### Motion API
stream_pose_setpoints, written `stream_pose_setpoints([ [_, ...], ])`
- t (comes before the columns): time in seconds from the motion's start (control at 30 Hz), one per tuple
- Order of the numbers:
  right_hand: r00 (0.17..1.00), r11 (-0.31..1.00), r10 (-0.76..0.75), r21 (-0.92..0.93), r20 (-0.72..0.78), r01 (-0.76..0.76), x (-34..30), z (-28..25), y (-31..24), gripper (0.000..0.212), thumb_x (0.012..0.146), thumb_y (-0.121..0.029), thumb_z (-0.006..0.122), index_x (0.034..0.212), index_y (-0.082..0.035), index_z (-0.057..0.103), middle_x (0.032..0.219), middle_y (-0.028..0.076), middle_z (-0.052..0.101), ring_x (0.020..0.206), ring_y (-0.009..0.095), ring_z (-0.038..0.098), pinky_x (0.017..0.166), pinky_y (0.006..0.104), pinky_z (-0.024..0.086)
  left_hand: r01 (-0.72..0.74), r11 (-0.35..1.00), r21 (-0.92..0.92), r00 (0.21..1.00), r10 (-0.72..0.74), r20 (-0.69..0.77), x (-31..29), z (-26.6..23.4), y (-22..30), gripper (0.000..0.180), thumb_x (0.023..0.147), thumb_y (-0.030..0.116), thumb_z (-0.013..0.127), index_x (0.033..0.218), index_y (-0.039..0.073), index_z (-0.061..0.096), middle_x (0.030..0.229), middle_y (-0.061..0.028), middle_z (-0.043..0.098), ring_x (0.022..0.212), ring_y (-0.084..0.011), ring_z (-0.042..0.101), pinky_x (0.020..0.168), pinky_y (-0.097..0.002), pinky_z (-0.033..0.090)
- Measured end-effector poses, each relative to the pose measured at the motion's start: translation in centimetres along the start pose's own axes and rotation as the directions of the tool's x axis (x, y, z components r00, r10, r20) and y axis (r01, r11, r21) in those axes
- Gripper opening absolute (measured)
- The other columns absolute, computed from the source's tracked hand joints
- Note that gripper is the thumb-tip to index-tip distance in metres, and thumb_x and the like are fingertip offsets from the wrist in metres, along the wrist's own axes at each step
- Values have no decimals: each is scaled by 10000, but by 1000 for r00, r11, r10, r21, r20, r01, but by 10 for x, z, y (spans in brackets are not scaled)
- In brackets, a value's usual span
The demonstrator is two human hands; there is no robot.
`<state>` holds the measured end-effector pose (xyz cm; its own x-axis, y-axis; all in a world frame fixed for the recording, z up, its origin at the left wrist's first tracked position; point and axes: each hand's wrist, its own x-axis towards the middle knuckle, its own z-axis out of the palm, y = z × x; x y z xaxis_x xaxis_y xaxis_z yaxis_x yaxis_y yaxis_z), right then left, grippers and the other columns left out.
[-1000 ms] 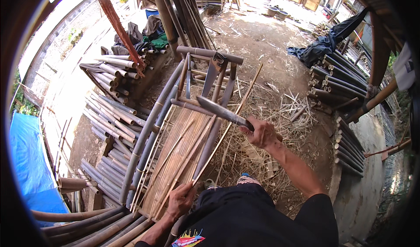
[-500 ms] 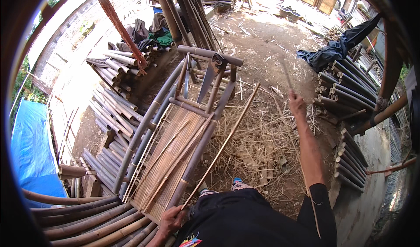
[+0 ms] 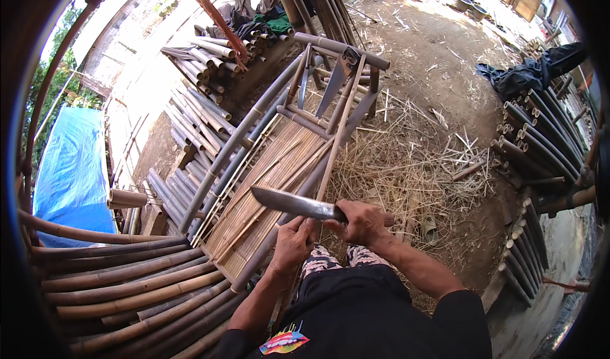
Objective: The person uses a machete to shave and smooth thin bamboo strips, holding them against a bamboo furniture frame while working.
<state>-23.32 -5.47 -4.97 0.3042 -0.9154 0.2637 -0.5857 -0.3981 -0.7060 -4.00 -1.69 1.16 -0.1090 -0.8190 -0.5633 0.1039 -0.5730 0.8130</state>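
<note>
A machete (image 3: 292, 203) is gripped by its handle in my right hand (image 3: 359, 223), its wide blade pointing left across my front. Closed around a long split bamboo strip (image 3: 335, 151), my left hand (image 3: 292, 244) is just below the blade. From there the strip slants up and away toward the far end of a bamboo bench frame (image 3: 279, 235). Whether the blade touches the strip is hard to tell. Thin bamboo slivers (image 3: 254, 194) lie on the bench's slatted top. At its far end a handsaw (image 3: 338, 82) hangs or leans against the frame.
Stacked bamboo poles (image 3: 210, 124) lie left of the bench, with more piles (image 3: 540, 130) at the right. Curved bamboo rails (image 3: 127, 273) fill the lower left. Shavings (image 3: 406, 162) cover the ground ahead. A blue tarp (image 3: 73, 175) hangs at the far left.
My right hand has swung the machete in from the far right to beside my left hand. The strip now stands more upright, closer to the bench, and my left hand has come up.
</note>
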Motion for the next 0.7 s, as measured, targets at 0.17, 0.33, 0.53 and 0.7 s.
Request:
stream_pose_setpoints([
  [0.17, 994, 992, 106, 75, 2, -106, -3, -10, -8, 546, 906, -610, 505, 848, -68, 542, 666, 138, 618, 575, 298, 644, 517, 420, 519, -103, 993, 51, 995, 103, 1, -8, 5, -7, 349, 1006, 204, 510, 1300, 19, 546, 646, 38, 446, 456, -30, 353, 393, -194, 262],
  [0.33, 961, 961, 274, 38, -21, -273, 9, -37, 22, 532, 930, -586, 479, 891, -66, 583, 646, 123, 607, 531, 246, 613, 473, 379, 492, -107, 990, 95, 994, 105, 25, -30, 11, -16, 345, 1005, 189, 513, 1287, -2, 560, 650, 40, 451, 500, -26, 357, 423, -186, 277],
  [0.53, 968, 978, 192, -50, -161, -203, 2, -35, 60, 496, 968, -531, 442, 922, -58, 587, 591, 86, 601, 461, 197, 582, 422, 354, 472, -105, 982, 157, 992, 92, 85, -52, -5, -23, 331, 1009, 160, 501, 1293, 2, 562, 658, 50, 462, 533, -27, 366, 464, -195, 315],
  [0.7, 946, 953, 302, 53, -120, -298, 10, -49, 55, 544, 953, -583, 432, 935, -59, 578, 565, 62, 573, 446, 175, 558, 425, 354, 476, -75, 979, 192, 994, 58, 92, -73, -23, -36, 340, 1007, 153, 503, 1312, 10, 550, 682, 47, 481, 552, -25, 388, 476, -195, 322],
])
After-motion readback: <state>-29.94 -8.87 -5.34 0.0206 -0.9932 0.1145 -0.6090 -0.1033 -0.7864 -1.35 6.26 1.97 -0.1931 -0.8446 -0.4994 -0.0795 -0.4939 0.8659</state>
